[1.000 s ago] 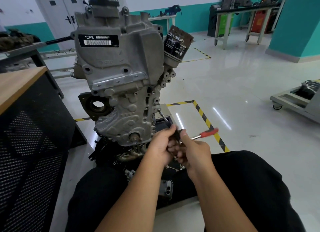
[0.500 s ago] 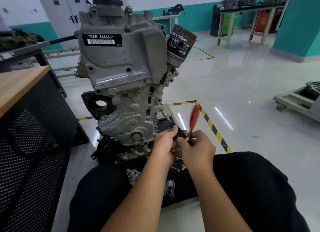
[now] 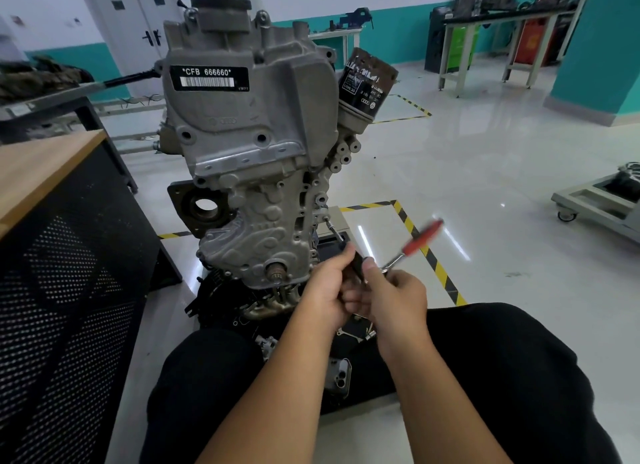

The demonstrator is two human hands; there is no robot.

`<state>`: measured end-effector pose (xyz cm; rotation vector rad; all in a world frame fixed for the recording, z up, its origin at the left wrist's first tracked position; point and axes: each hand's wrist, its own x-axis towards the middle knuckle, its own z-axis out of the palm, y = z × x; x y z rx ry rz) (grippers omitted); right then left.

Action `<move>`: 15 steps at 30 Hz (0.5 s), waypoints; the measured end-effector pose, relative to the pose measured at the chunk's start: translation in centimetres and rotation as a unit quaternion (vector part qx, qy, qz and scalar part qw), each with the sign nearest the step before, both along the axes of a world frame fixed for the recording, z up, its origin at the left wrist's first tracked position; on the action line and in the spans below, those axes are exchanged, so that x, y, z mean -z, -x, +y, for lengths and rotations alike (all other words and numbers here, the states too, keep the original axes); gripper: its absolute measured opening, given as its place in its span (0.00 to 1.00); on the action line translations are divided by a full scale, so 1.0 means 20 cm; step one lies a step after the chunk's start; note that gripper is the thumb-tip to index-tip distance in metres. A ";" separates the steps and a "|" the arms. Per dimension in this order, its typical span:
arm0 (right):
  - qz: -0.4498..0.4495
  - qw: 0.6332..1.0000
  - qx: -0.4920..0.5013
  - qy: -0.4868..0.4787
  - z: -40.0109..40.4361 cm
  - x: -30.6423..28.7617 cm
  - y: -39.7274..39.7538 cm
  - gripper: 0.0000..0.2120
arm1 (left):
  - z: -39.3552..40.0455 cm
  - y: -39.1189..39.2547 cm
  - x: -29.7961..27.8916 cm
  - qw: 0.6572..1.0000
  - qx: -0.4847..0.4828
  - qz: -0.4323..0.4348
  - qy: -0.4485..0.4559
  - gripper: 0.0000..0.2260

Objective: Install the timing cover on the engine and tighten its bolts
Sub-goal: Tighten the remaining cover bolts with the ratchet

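ratchet handle blurred | head hidden by left hand | right hand

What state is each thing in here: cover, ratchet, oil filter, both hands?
Timing cover: seated on the engine.
Ratchet: extension tip at a bolt on the cover's right edge, red handle blurred.
Oil filter: mounted, tilted.
Left hand: grips the black extension.
Right hand: holds the ratchet.

One engine, one oil filter (black), one ratchet, two hands
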<state>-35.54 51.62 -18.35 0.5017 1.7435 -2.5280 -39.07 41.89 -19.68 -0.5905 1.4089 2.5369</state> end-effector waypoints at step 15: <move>-0.066 0.984 -0.022 0.164 0.05 -0.05 0.03 0.15 | 0.00 0.01 0.01 0.998 -0.011 0.048 0.045 0.07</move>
